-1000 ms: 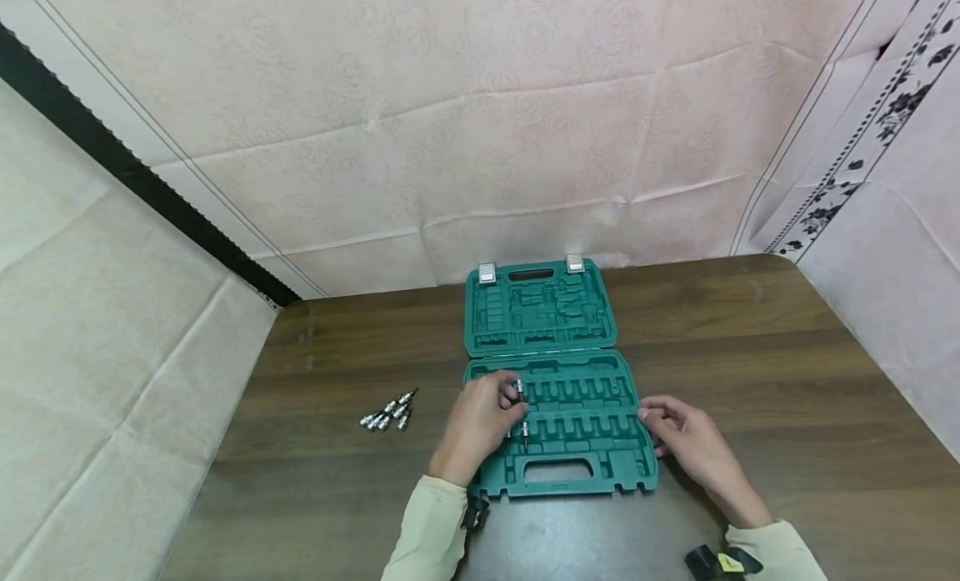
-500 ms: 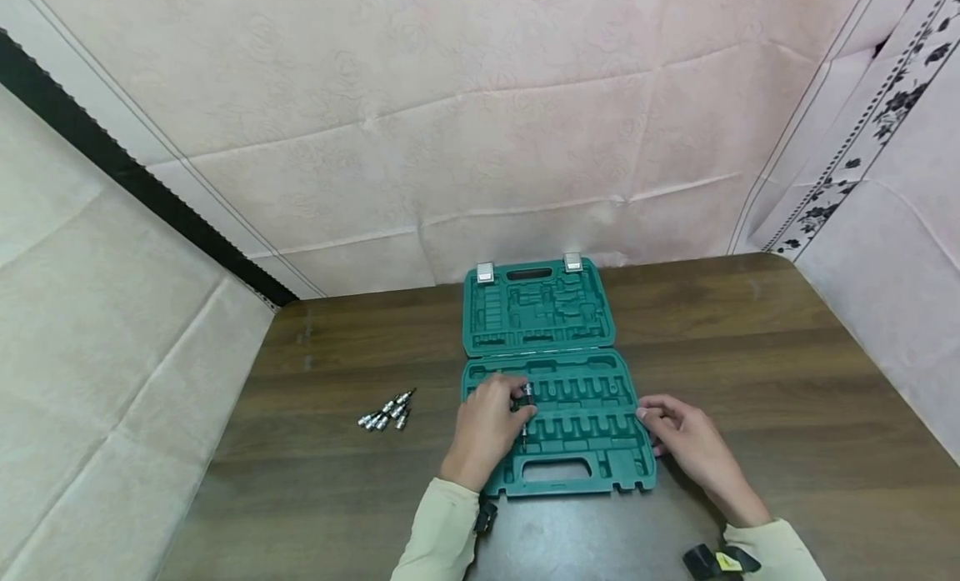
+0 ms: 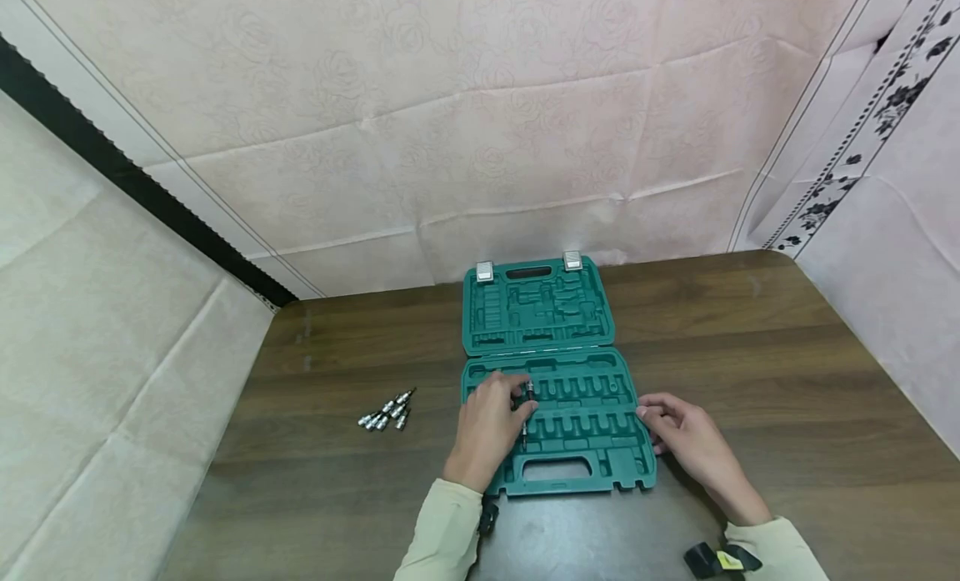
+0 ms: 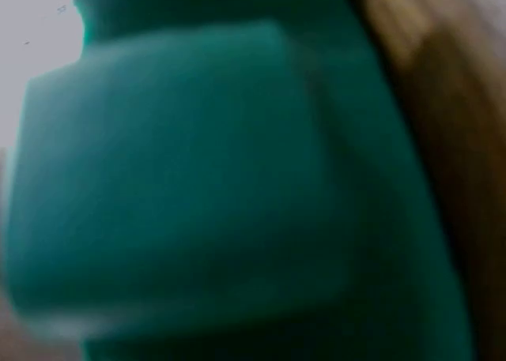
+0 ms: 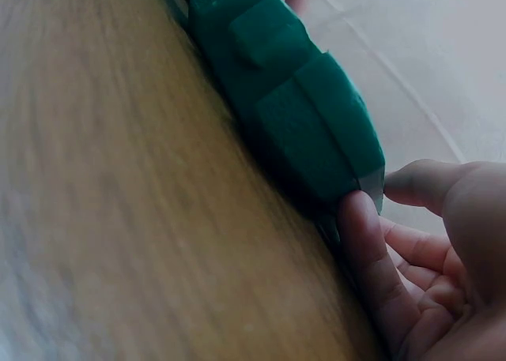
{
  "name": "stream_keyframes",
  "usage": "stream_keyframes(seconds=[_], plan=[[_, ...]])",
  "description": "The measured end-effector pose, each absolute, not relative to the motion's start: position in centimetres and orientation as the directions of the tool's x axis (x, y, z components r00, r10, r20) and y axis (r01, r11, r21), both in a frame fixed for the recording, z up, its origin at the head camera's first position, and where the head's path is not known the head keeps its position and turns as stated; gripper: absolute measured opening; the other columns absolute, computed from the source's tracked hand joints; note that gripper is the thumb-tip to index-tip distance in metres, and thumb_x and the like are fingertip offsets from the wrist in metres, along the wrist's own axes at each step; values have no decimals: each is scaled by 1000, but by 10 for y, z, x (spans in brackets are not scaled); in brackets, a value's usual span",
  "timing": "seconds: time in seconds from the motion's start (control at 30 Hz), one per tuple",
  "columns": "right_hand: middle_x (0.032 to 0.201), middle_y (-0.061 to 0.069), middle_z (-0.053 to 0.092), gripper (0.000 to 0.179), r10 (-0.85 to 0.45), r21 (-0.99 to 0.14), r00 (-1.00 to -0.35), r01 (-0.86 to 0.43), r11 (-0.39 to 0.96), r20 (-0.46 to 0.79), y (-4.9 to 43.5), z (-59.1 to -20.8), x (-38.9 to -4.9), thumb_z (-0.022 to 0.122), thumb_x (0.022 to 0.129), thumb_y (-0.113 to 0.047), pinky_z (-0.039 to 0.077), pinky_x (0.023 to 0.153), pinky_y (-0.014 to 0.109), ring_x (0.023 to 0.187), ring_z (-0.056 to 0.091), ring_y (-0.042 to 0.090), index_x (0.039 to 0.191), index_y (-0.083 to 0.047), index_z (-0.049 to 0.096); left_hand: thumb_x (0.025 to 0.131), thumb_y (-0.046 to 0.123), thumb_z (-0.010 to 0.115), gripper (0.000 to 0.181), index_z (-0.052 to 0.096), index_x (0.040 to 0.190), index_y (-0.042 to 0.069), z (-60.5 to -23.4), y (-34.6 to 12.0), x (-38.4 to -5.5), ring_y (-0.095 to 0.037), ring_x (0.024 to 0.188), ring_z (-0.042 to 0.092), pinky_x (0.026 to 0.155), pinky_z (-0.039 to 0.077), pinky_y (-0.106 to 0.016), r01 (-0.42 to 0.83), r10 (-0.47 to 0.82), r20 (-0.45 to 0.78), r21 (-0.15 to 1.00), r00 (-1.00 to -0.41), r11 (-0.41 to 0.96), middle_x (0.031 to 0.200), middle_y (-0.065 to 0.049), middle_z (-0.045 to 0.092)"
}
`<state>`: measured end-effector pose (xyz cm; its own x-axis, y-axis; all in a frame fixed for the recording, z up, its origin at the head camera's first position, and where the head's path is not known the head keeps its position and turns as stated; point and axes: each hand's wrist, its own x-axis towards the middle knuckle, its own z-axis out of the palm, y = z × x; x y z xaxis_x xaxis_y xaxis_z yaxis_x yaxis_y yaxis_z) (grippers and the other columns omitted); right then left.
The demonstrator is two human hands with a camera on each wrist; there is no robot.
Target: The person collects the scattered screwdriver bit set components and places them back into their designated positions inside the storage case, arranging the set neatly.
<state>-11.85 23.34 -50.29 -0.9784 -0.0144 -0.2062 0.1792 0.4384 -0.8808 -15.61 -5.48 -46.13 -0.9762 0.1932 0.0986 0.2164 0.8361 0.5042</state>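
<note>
A green plastic tool case (image 3: 558, 473) lies open on the table, its base full of moulded slots. Over the left part of the base, my left hand (image 3: 483, 423) pinches a small silver bit socket (image 3: 530, 389) with a dark tip between thumb and fingers. Just below it another bit socket (image 3: 524, 435) sits in the case. My right hand (image 3: 686, 435) grips the base's right edge; in the right wrist view, a finger (image 5: 423, 183) and the thumb (image 5: 364, 235) meet the case's corner (image 5: 340, 132). Blurred green plastic (image 4: 174, 171) fills most of the left wrist view.
Several loose bit sockets (image 3: 388, 413) lie in a small heap on the wooden table (image 3: 322, 481), left of the case. The raised lid (image 3: 538, 310) with two metal latches leans toward the cloth-covered wall (image 3: 525, 164) behind.
My left hand has moved slightly right over the base with the bit socket, then stays almost still. My right hand keeps its place on the case's edge.
</note>
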Motion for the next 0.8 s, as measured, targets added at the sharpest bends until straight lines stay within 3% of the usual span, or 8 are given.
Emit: stream_keyframes(seconds=[0.3, 0.63, 0.8], plan=[[111, 14, 72, 42, -14, -881, -978, 180, 438, -207, 233, -503, -119, 62, 108, -28, 59, 71, 29, 86, 68, 15, 136, 3, 63, 94, 18, 83, 29, 79, 123, 17, -461, -60, -159, -12, 85, 65, 66, 54, -29, 239, 208, 117, 516, -971, 823, 102, 0, 70], [112, 14, 72, 42, -13, -877, -977, 183, 444, -211, 233, -503, -120, 62, 108, -29, 59, 71, 29, 86, 68, 15, 137, 2, 63, 100, 24, 77, 41, 71, 138, 10, -459, -60, -157, -14, 77, 60, 59, 47, -26, 269, 274, 59, 462, -960, 845, 117, -8, 65], [111, 13, 71, 43, -9, -873, -975, 194, 448, -221, 233, -503, -119, 62, 108, -29, 59, 71, 29, 87, 68, 15, 138, 2, 62, 100, 22, 75, 42, 69, 139, 8, -460, -59, -156, -13, 74, 59, 57, 45, -25, 298, 296, 75, 440, -952, 847, 113, -8, 64]])
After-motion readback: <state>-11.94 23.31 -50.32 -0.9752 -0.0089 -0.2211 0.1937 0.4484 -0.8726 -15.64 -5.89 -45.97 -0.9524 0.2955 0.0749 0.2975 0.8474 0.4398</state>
